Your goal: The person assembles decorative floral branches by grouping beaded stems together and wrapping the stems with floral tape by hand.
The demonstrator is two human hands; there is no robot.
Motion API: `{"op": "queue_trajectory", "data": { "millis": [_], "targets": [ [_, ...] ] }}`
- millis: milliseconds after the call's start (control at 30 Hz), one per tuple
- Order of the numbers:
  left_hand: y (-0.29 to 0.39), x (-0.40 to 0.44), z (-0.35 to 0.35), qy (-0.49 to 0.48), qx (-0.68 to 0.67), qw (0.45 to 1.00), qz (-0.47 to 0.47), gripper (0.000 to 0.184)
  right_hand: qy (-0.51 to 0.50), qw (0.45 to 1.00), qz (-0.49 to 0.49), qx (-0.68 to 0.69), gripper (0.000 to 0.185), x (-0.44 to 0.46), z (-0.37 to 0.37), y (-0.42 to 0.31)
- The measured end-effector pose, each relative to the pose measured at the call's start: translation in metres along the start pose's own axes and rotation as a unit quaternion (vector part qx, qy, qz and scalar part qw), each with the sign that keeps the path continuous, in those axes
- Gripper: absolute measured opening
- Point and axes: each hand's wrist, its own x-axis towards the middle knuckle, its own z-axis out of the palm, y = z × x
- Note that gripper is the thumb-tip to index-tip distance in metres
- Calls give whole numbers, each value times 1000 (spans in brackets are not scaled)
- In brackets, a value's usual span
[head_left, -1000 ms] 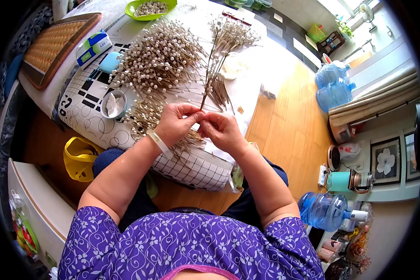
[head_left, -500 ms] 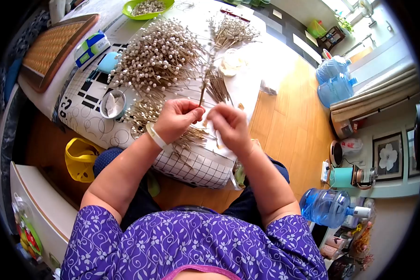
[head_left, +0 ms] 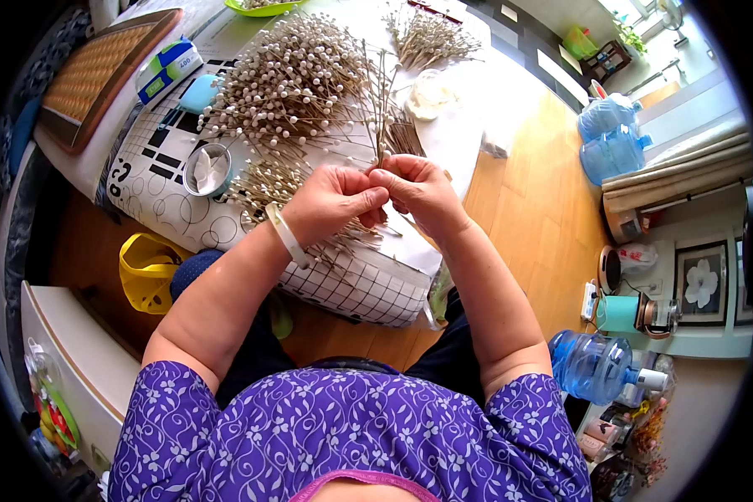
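My left hand (head_left: pixel 336 201), with a pale bangle at the wrist, is closed with its thumb and fingers pinching the base of a thin spray of white-tipped stems (head_left: pixel 381 105). Touching it, my right hand (head_left: pixel 421 191) also pinches the spray's lower end, its fingertips against the left ones. The spray points away from me, over the table. Beyond the left hand lies a large heap of stems with white bead tips (head_left: pixel 289 88). A smaller bundle of such stems (head_left: pixel 268 186) lies beside my left wrist. Bare brown stems (head_left: pixel 405 139) rest just behind the right hand.
On the table (head_left: pixel 356 293) stand a round tin (head_left: pixel 207 170), a light blue box (head_left: pixel 199 94), a tissue pack (head_left: pixel 169 70) and a green bowl (head_left: pixel 263 8). Another stem bunch (head_left: pixel 431 40) and a cream-white roll (head_left: pixel 432 94) lie at the right. A yellow bag (head_left: pixel 146 272) hangs low left.
My right hand, blurred and apart before, has come in to meet the left at the spray's base. The spray now stands more upright and a little to the right. The view has shifted slightly.
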Motion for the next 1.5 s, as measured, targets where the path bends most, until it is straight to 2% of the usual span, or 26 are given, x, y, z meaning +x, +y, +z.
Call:
{"op": "queue_trajectory", "data": {
  "millis": [200,300,367,433,500,700,767,800,833,867,933,1000,1033,1100,1267,1367,1433,1500],
  "targets": [
    [-2,1,-1,18,-25,999,20,15,13,999,29,26,19,-4,3,-6],
    [-3,3,-5,71,-21,996,39,16,6,998,53,-19,18,-11,1,-6],
    [-4,4,-7,82,-8,995,55,16,-32,999,-4,-27,21,-15,6,-5],
    [-2,4,-7,87,-4,995,53,15,-30,997,1,-72,20,-15,4,-2],
    [0,3,-10,75,21,995,60,16,-39,998,41,-22,20,-14,0,0],
    [1,4,-11,73,35,995,66,16,-24,998,2,-57,14,-10,1,1],
    [6,2,-10,101,17,993,57,15,30,991,-37,-126,11,-5,-14,3],
    [9,0,-10,100,18,993,59,15,91,978,-54,-179,12,-1,-29,1],
    [11,-1,-11,113,18,991,67,14,144,970,-99,-169,12,9,-49,4],
    [12,0,-11,126,16,989,75,14,227,930,-168,-236,10,23,-73,4],
    [12,0,-10,128,8,989,76,14,349,873,-177,-290,14,49,-113,0],
    [15,1,-11,131,20,988,74,13,372,787,-30,-492,23,68,-137,-8],
    [15,3,-12,133,22,988,72,13,371,789,-29,-490,23,78,-140,-10],
    [12,4,-14,138,12,987,79,13,368,721,49,-586,27,95,-145,-8],
    [14,5,-15,146,23,986,72,14,332,756,40,-563,30,113,-161,2],
    [11,6,-18,157,14,984,79,14,359,775,-12,-520,33,96,-159,-7],
    [12,5,-20,168,-1,982,86,15,343,811,-71,-470,29,75,-146,-19],
    [12,5,-20,183,6,977,105,14,329,907,-153,-215,21,45,-120,-28]
  ]
}}
